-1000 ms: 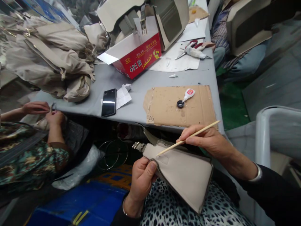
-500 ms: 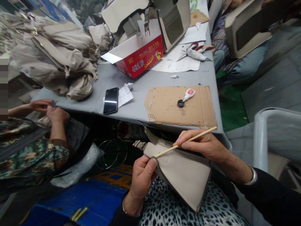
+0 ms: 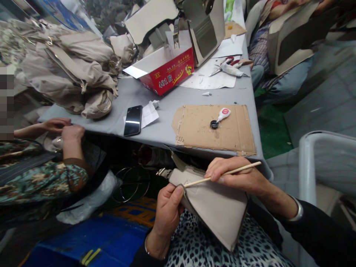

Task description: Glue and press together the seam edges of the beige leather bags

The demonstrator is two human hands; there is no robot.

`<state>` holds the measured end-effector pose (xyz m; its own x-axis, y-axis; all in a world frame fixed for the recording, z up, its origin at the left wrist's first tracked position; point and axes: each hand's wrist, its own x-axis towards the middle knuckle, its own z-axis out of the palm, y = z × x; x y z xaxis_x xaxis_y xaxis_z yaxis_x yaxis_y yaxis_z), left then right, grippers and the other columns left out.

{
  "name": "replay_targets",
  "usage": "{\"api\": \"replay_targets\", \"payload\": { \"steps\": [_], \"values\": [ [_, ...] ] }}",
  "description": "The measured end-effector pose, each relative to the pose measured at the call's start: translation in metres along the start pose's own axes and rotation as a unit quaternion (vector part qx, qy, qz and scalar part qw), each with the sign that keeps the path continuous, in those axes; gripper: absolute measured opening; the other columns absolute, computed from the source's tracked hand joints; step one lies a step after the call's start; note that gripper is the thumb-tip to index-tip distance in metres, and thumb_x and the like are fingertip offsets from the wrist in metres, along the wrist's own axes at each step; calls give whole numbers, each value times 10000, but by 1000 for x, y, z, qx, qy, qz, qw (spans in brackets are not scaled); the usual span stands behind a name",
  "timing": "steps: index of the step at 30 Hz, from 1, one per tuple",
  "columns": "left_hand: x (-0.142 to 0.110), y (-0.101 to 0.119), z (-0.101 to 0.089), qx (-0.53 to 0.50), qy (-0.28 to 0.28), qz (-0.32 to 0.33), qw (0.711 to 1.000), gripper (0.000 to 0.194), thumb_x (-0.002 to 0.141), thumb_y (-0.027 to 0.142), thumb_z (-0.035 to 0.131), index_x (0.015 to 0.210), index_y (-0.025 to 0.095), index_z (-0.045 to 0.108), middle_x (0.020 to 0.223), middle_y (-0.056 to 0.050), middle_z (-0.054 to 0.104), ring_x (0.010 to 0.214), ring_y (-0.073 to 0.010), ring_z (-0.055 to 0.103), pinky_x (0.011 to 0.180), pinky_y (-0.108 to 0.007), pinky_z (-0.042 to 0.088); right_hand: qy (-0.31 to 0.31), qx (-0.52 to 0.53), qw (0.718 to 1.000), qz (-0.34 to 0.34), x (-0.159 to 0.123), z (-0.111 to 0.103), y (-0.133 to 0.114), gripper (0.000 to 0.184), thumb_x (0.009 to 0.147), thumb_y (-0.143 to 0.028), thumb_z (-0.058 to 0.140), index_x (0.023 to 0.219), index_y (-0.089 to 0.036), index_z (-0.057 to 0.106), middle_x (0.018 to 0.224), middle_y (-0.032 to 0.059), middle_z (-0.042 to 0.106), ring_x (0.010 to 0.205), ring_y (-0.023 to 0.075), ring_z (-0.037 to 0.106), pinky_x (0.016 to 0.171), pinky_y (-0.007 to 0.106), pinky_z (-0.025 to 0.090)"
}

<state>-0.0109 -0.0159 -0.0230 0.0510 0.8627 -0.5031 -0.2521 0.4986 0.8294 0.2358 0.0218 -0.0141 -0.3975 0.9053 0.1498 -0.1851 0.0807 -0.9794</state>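
Note:
A beige handbag (image 3: 219, 207) with dark edges rests on my lap, tilted, a metal buckle (image 3: 161, 172) at its upper left. My left hand (image 3: 168, 211) pinches the bag's edge near that corner, thumb on top. Between the fingers of my right hand (image 3: 236, 174) is a thin wooden stick (image 3: 244, 167). Its tip touches the bag's edge just beside my left thumb. On the table in front, a cardboard sheet (image 3: 189, 128) carries a small black cap-like dish (image 3: 214, 124) and a white glue bottle (image 3: 224, 113), whose nozzle meets the dish.
A phone (image 3: 132, 120), a red box (image 3: 172, 76) and pliers (image 3: 224, 66) lie on the grey table (image 3: 164, 126). Beige bags (image 3: 69, 66) are heaped at the left. A co-worker's hands (image 3: 71, 131) work there; another person holds a bag (image 3: 289, 44) at right. A chair frame (image 3: 306, 167) stands close by.
My right hand has shifted slightly down, and the stick now lies at a flatter angle, its tip still by my left thumb. The view has moved a little.

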Motion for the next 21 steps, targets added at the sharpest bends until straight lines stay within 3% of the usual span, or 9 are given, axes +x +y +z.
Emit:
{"api": "replay_targets", "payload": {
  "steps": [13,21],
  "values": [
    [6,3,3,-15,21,-5,1000,544,626,626,887,679,137,657,500,65,402,427,-58,296,385,-159,262,-95,-40,989,-104,5,-10,14,201,953,-184,702,1095,-271,814,1099,77,783,1064,259,692,995,441,542],
    [12,8,5,-19,104,-33,994,505,581,559,919,638,130,658,496,63,421,425,-56,295,371,-152,234,-78,-97,983,-133,15,-1,-2,164,982,-258,663,1027,-269,820,1039,65,807,973,235,747,982,443,555]
  ]
}}
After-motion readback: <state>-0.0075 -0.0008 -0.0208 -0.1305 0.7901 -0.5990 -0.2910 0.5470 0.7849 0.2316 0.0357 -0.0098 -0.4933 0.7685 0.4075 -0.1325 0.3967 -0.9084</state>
